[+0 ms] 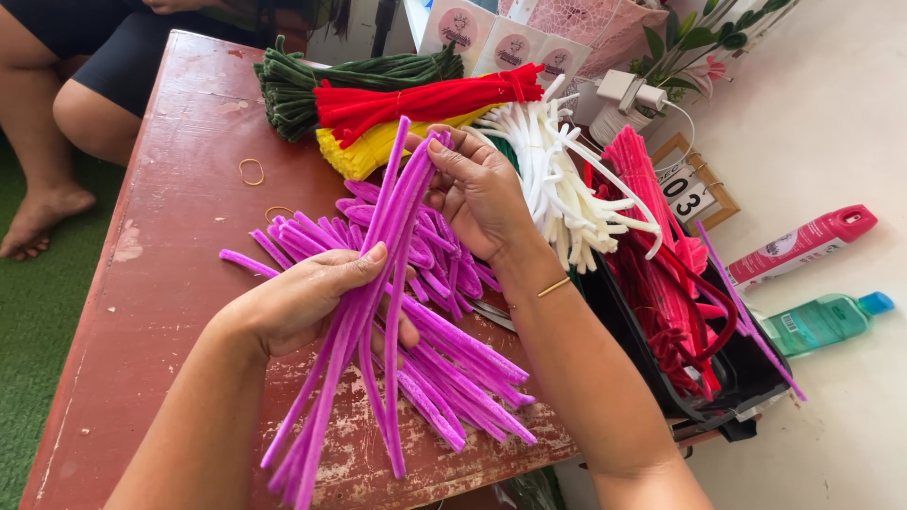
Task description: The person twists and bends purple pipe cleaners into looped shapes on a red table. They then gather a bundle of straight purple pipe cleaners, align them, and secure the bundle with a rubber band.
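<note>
My left hand (312, 297) grips a bunch of purple pipe cleaners (364, 326) around its middle, holding it upright above the table. My right hand (477, 189) pinches the top ends of the same bunch with its fingertips. Under both hands a loose heap of purple pipe cleaners (449, 368) lies spread on the worn red table (179, 189).
Bundles of dark green (293, 85), red (425, 99), yellow (364, 151) and white pipe cleaners (557, 179) lie at the far side. A black tray (746, 378) with pink-red ones sits right. Rubber bands (251, 171), two bottles (803, 246), a seated person's legs (85, 104) far left.
</note>
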